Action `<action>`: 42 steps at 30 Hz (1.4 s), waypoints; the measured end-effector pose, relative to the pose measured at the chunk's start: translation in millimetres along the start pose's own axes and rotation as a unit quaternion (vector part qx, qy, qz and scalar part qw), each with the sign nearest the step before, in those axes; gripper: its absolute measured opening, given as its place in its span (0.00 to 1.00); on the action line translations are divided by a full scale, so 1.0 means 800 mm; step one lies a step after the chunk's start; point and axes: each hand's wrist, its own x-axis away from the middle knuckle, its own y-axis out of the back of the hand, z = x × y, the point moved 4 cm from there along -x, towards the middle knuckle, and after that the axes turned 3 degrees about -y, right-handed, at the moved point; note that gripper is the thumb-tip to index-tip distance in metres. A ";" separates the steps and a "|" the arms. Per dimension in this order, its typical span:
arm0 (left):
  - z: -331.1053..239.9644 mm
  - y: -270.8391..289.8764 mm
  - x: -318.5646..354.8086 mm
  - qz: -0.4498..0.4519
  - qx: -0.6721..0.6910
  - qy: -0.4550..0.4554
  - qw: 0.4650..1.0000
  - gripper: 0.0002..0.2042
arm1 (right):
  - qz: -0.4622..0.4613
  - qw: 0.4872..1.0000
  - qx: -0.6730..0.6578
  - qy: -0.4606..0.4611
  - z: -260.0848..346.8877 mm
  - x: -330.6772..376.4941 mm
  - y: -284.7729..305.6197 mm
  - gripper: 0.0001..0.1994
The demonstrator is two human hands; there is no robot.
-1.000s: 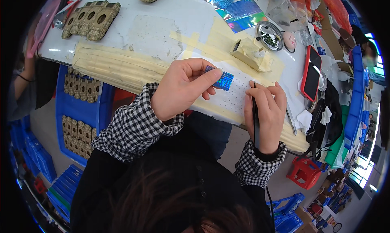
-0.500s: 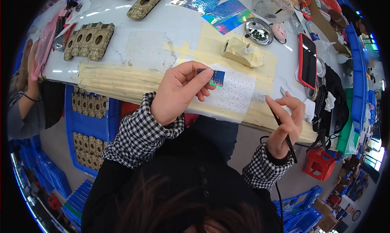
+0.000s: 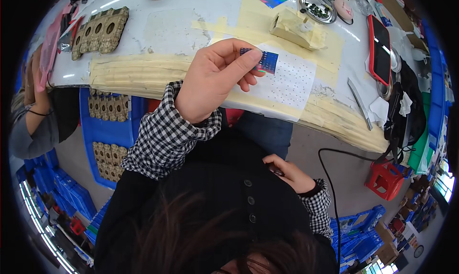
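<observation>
Nearest the camera, the right hand [image 3: 287, 171] rests low against the dark jacket, below the near edge of the desk [image 3: 191, 25] and well apart from the work. Its fingers curl around something dark, possibly the end of the black cable [image 3: 330, 188] that loops beside it. Whether the hand is clamped on it cannot be told.

Farther out, the left hand [image 3: 213, 78] is raised over the near edge of the desk. Thumb and forefinger pinch a small blue circuit board [image 3: 265, 60] by its left end. The board's long axis runs roughly left to right, with the free end pointing right. The left hand is therefore the one on the board; the right hand is the farther of the two.

Directly under the board lies a white sheet with dots [image 3: 287, 80], spread across the taped near edge. Whether the board touches the sheet cannot be told.

Beyond the sheet sits a tape-wrapped block [image 3: 294, 28]. A round metal dish [image 3: 316, 6] stands near the far edge. A red phone [image 3: 381, 49] lies toward the right edge. A tan tray with round holes [image 3: 100, 30] lies toward the left edge.

At the left, beside the desk, another person's arm [image 3: 33, 107] is visible.
</observation>
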 end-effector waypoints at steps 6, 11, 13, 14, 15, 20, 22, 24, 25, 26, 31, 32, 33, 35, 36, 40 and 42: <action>0.000 0.000 0.000 0.007 -0.014 -0.004 1.000 0.09 | 0.043 0.999 0.009 0.017 -0.015 -0.010 0.002 0.12; -0.002 0.003 0.002 0.011 -0.016 -0.014 1.000 0.09 | 0.029 0.999 0.005 -0.025 -0.005 -0.013 0.016 0.11; -0.002 0.002 0.001 0.006 -0.014 -0.013 1.000 0.09 | -0.021 1.000 0.010 -0.013 0.003 -0.019 0.015 0.11; -0.001 0.001 0.001 0.003 -0.014 -0.013 1.000 0.09 | -0.036 0.999 0.017 0.015 -0.006 -0.022 0.011 0.10; -0.002 0.001 0.001 0.007 -0.014 -0.013 1.000 0.09 | -0.050 0.997 0.025 0.045 -0.009 -0.024 0.009 0.10; -0.005 0.000 0.001 0.017 -0.014 -0.013 1.000 0.09 | 0.117 0.990 0.021 -0.075 -0.041 -0.007 0.016 0.10; -0.006 0.001 0.000 0.023 -0.011 -0.007 1.000 0.09 | 0.138 0.984 0.037 -0.110 -0.042 0.000 0.026 0.11; -0.006 0.000 -0.002 0.029 -0.005 -0.001 1.000 0.09 | 0.101 0.989 0.028 -0.107 -0.026 0.010 0.038 0.13; -0.005 0.000 0.000 0.027 -0.003 0.002 1.000 0.09 | 0.043 0.996 0.044 -0.061 -0.017 0.011 0.049 0.14; -0.005 0.000 0.002 0.024 -0.002 0.004 1.000 0.09 | 0.011 0.995 0.066 -0.079 -0.004 0.016 0.060 0.14; -0.005 0.001 0.000 0.027 0.002 0.032 0.999 0.09 | -0.218 0.974 0.050 -0.022 0.093 0.061 0.095 0.26; -0.006 0.002 0.000 0.029 0.005 0.033 0.999 0.09 | -0.274 0.956 0.074 0.079 0.107 0.056 0.101 0.30; -0.007 0.000 -0.001 0.033 0.008 0.036 0.999 0.09 | -0.328 0.923 0.097 0.177 0.122 0.050 0.104 0.34; -0.011 -0.002 -0.002 0.036 0.021 0.047 0.998 0.08 | -0.419 0.868 0.128 0.234 0.131 0.058 0.110 0.46; -0.012 -0.002 -0.002 0.039 0.022 0.054 0.998 0.08 | -0.434 0.848 0.105 0.286 0.134 0.055 0.110 0.46; -0.014 -0.004 -0.003 0.043 0.021 0.070 0.996 0.09 | -0.454 0.788 0.053 0.412 0.151 0.009 0.110 0.36; -0.015 -0.003 -0.002 0.038 0.020 0.075 0.996 0.10 | -0.475 0.794 0.066 0.374 0.160 -0.014 0.104 0.26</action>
